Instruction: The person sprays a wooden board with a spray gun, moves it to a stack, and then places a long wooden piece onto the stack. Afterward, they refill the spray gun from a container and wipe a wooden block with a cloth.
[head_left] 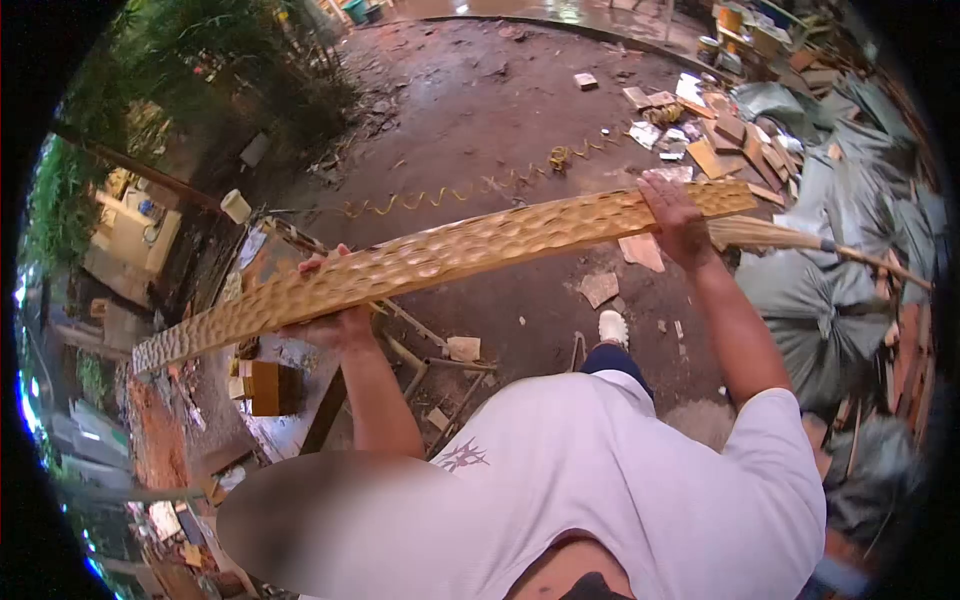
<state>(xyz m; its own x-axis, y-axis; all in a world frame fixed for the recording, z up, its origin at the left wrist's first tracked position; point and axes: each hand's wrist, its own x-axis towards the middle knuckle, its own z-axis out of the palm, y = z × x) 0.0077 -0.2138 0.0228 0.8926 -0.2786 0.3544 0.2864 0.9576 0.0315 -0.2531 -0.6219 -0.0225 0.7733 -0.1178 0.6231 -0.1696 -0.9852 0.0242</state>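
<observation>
A long wooden plank point(440, 252) with a dimpled, carved-looking face spans the view, its left end lower than its right. My left hand point(335, 325) supports it from beneath, left of the middle, with fingertips showing over the far edge. Near the plank's right end my right hand point(677, 222) grips it, the fingers laid over the upper edge. Below the left part of the plank are a cluttered work surface point(300, 432) and a brown wooden block point(276, 388).
A coiled yellow hose point(470, 190) lies across the dirt ground point(450, 110). At the right are a broom point(765, 233), grey plastic sheeting point(820, 310) and scattered wood offcuts point(730, 130). A wooden frame point(420, 375) stands below the plank. Bushes point(220, 80) grow at upper left.
</observation>
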